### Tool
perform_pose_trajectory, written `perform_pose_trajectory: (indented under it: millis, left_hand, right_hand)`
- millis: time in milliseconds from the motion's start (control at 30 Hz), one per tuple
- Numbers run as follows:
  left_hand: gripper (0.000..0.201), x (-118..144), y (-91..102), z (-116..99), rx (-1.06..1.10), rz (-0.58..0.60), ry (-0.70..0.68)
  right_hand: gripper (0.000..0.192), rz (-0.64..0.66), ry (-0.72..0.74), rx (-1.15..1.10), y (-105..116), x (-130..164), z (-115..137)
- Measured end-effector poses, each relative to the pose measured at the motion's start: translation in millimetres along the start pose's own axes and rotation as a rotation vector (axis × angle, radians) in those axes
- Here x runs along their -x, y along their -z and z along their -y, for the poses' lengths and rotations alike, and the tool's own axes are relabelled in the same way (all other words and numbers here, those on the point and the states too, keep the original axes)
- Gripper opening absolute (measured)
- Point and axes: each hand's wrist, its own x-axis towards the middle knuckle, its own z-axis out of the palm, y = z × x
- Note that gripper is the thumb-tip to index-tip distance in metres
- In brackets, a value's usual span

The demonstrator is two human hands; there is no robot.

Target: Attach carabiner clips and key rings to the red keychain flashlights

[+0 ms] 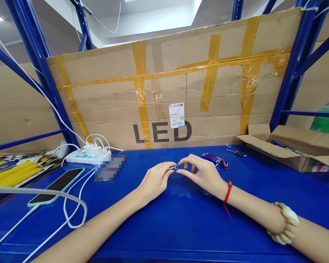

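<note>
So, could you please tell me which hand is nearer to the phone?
Left. The left hand is to the right of the phone, with bare tabletop and cables between them; the right hand is farther right, beyond the left.

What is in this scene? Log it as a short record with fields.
Left hand: holds a small item, red and metal
Right hand: at the item's metal end; contact unclear
Right arm: red bracelet, pale bracelet
Surface: blue table
Table, left side: phone, power strip, white cables
Table, right side: carton
Backdrop: taped cardboard marked "LED"
</note>
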Motion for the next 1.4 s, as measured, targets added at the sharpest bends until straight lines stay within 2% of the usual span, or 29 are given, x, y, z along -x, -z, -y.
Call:
perform_pose_trajectory:
  millis: [200, 333, 500, 733, 933, 1100, 1400]
  left_hand:
    - [0.024, 1, 0.5, -2, -0.095, 0.017, -0.010]
    - [0.024, 2, -0.2, -2, -0.108, 0.009, -0.024]
    - [0.024, 1, -0.9, -2, -0.094, 0.058, -0.018]
    - [0.023, 3, -2.1, -1, -0.049, 0.115, 0.002]
    - [0.020, 3, 5.5, -4, -0.053, 0.273, -0.003]
    - [0.011, 6, 6.5, -5, 0.087, 0.317, 0.072]
    - [0.008, 11, 2.1, -11, 0.159, 0.369, 0.101]
  right_hand:
    - [0.025, -0.116, 0.178, 0.152, 1, 1, -8]
    - [0.024, -0.231, 0.261, 0.127, -1, 0, -8]
    - [0.022, -0.260, 0.316, 0.122, -1, 0, -6]
    - [0.026, -0.143, 0.214, 0.054, 1, 0, -6]
    - [0.024, -0.028, 0.084, -0.061, 0, 0, -5]
    - [0.023, 0.059, 0.002, -0.147, 1, 0, -6]
    - [0.013, 0.182, -0.089, -0.188, 2, -1, -6]
